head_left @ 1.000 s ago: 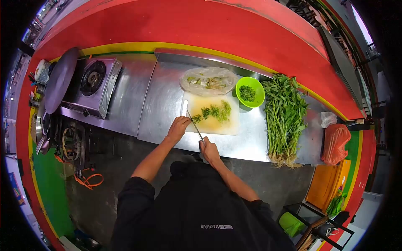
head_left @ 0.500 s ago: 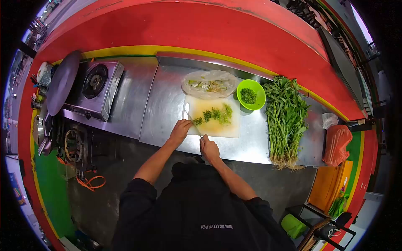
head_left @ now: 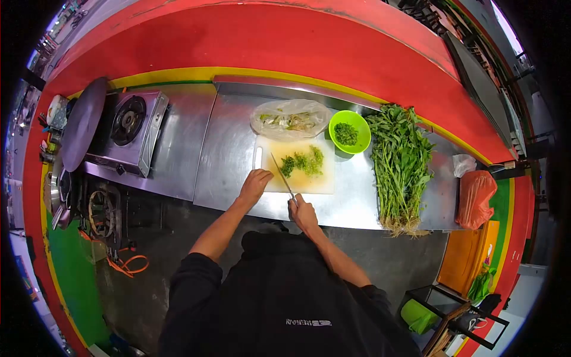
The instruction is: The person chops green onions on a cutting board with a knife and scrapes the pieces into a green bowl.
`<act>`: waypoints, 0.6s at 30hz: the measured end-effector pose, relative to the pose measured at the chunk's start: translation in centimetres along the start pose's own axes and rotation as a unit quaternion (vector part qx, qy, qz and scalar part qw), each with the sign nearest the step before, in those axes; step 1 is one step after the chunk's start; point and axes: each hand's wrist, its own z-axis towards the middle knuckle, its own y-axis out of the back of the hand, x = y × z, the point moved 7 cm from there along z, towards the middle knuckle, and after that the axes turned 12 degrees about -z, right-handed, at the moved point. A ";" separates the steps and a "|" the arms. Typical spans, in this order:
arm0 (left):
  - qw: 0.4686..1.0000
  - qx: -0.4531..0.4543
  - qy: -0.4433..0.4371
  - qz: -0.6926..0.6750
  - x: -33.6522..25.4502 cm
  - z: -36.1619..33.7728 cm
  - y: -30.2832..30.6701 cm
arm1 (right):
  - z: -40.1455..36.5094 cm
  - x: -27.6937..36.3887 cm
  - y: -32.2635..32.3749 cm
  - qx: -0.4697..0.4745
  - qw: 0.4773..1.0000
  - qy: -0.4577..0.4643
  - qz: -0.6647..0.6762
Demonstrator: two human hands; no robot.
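Observation:
A knife (head_left: 282, 171) is held by its handle in my right hand (head_left: 303, 212), at the front edge of the white cutting board (head_left: 324, 185). Its blade points up and left over the board, just left of the chopped greens (head_left: 303, 162). My left hand (head_left: 256, 183) rests at the board's lower left corner, its fingers together and pointing toward the blade; whether anything is under them is hidden. Behind the board lies a clear plastic bag (head_left: 290, 119) with vegetable pieces in it. A lime green bowl (head_left: 351, 132) holding chopped greens is at the back right.
To the right lies a large bunch of leafy greens (head_left: 401, 166) with roots. Beyond it are a small clear bag (head_left: 464, 165) and a red plastic bag (head_left: 476, 199). A gas stove (head_left: 129, 132) and a big round lid (head_left: 86, 125) stand on the left.
The knife blade has moved from beside my left fingertips to the right, and tilts more upright near the greens. My right hand has shifted slightly right. The whole view has shifted a little.

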 end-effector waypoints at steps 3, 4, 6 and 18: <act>0.999 0.019 0.015 0.046 -0.4 0.0 0.1 | -0.8 0.3 -0.7 0.026 1.000 0.016 0.005; 0.998 0.025 0.017 0.050 -0.7 0.1 0.2 | -1.0 0.3 -0.8 0.027 1.000 0.016 0.005; 0.998 0.031 0.018 0.055 -1.0 0.2 0.4 | -1.3 0.6 -1.0 0.019 0.999 0.029 0.015; 0.999 0.013 0.005 0.042 -0.3 -0.2 0.0 | -1.5 0.7 -1.5 0.019 0.999 0.032 -0.003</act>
